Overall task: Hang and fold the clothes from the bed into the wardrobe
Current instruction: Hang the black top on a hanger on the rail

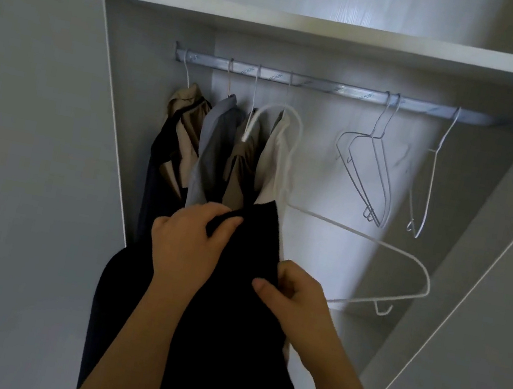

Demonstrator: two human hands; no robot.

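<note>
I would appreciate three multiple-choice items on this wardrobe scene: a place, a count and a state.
1. Where on the silver metal rail do the clothed hangers hang? A left end B middle C right end
2. How many bare wire hangers hang on it? A one B three C five
3. The dark navy garment is: A gripped by both hands B shelved C on the floor
Answers: A, they crowd the left; B, three unclothed hooks at right; A, left hand and right hand grip it.
</note>
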